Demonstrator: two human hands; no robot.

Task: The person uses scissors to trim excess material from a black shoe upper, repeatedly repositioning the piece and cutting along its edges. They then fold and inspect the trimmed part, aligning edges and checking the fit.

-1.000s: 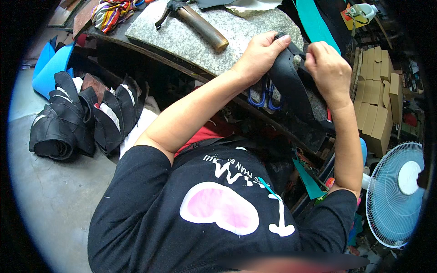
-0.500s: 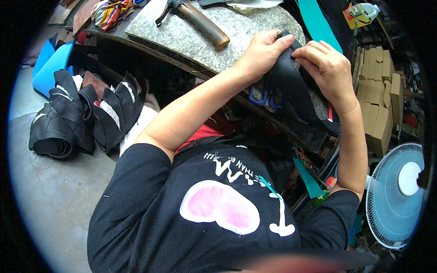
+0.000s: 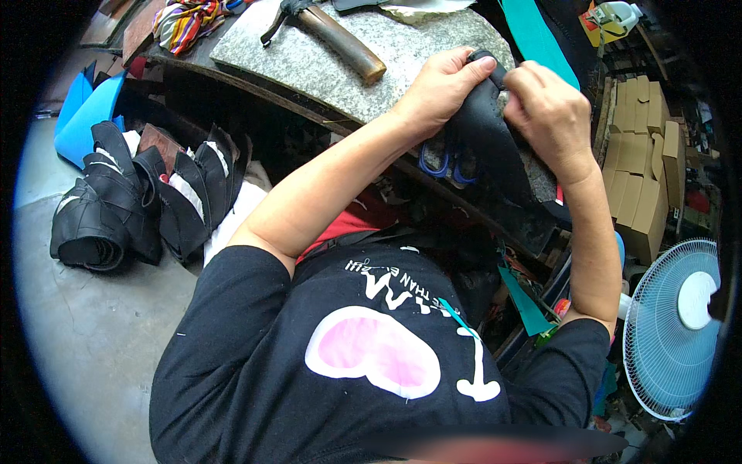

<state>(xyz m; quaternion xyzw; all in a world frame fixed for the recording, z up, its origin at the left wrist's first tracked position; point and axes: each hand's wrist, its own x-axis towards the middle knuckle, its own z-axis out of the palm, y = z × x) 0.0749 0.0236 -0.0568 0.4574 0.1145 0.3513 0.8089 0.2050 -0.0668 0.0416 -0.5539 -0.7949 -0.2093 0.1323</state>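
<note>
A black leather-like piece (image 3: 488,127) hangs over the near right edge of a speckled stone slab (image 3: 301,77). My left hand (image 3: 442,87) is closed on its upper edge, thumb on top. Opposite it, my right hand (image 3: 547,116) has its fingers curled in a pinch at the piece's right edge; what lies between the fingertips is hidden. A hammer (image 3: 340,45) with a worn wooden handle rests on the slab left of my hands. Below my left wrist, blue loop handles (image 3: 434,161), apparently of scissors, show at the bench edge.
Rolled and stacked black pieces (image 3: 100,209) lie at the left beside blue sheets (image 3: 86,112). A striped cloth (image 3: 185,23) sits at the far left of the bench. At right are cardboard boxes (image 3: 638,170), a fan (image 3: 671,329) and a teal strip (image 3: 541,42).
My right hand has turned, its fingers curling tighter at the edge of the black piece. My left hand keeps its hold, and the view has shifted slightly.
</note>
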